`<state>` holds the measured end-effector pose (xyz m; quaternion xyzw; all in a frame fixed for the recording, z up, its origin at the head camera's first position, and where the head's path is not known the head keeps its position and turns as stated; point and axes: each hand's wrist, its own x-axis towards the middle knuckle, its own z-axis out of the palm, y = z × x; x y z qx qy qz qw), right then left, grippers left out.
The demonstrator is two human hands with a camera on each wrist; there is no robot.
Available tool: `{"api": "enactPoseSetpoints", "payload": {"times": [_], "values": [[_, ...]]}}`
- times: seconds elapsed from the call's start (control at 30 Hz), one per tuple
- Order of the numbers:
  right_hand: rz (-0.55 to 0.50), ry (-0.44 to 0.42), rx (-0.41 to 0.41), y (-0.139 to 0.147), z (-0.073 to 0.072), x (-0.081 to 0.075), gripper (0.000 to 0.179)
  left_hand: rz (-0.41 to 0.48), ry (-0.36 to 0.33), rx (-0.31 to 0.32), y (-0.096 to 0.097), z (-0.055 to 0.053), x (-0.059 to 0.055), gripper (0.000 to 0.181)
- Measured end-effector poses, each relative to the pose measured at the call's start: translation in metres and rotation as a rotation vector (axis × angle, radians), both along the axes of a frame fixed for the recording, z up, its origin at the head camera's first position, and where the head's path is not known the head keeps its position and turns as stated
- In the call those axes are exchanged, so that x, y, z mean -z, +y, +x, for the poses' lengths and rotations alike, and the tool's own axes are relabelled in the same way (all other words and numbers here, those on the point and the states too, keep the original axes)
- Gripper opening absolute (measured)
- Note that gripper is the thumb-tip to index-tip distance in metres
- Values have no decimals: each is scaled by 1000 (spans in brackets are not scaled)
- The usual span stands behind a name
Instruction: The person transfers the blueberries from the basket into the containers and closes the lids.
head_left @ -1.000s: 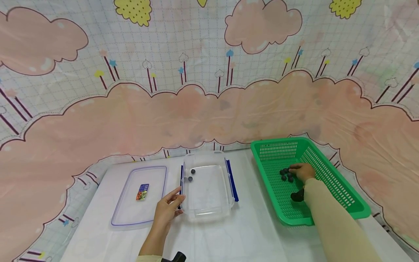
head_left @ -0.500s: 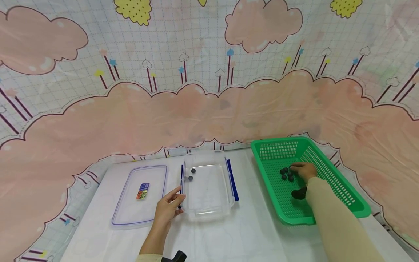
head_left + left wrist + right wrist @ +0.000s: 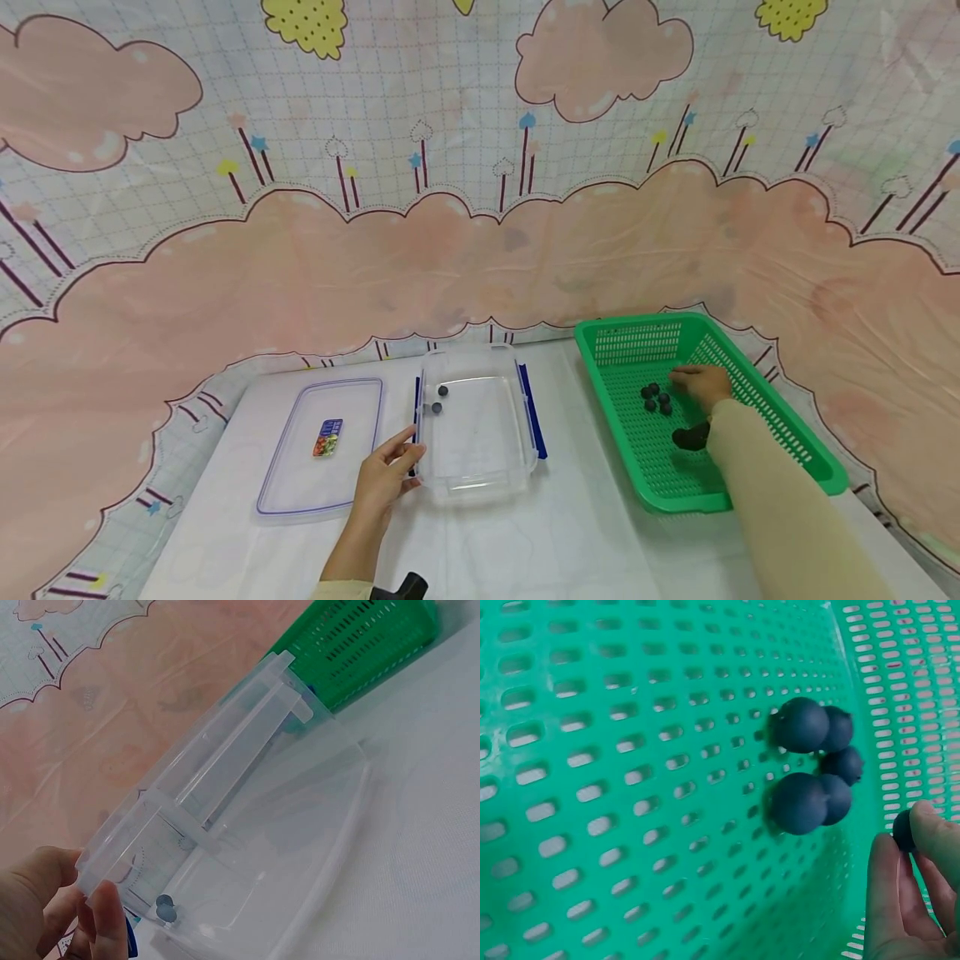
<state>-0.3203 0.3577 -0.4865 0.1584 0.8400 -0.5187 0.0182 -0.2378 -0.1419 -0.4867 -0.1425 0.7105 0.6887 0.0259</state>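
In the head view my left hand (image 3: 381,479) holds the near left side of a clear plastic box (image 3: 483,483). The left wrist view shows thumb and fingers on either side of its rim. Two blueberries (image 3: 166,908) lie inside, near the box's left wall. Over at the right, my right hand (image 3: 703,386) is inside a green basket (image 3: 633,475). It pinches one blueberry (image 3: 903,831) between thumb and fingertips, lifted off the basket floor. Several other blueberries (image 3: 799,802) sit clustered on that floor beside the hand.
Left of the box lies a flat clear lid (image 3: 288,475) with a purple-blue edge and a colourful label (image 3: 327,438). Blue clip flaps (image 3: 532,412) stick out at the box's sides. A white cloth (image 3: 577,542) covers the table, and a patterned curtain (image 3: 480,267) hangs behind.
My right hand has drawn slightly up and right, away from the cluster, with a blueberry in its fingertips. The left hand and the box have stayed in place.
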Motion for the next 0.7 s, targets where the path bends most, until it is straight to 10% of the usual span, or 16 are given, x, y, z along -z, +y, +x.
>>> {"api": "enactPoseSetpoints", "payload": {"times": [0.7], "values": [[-311, 36, -79, -16, 0, -27, 52, 13, 1, 6, -1, 0, 0, 48]]}}
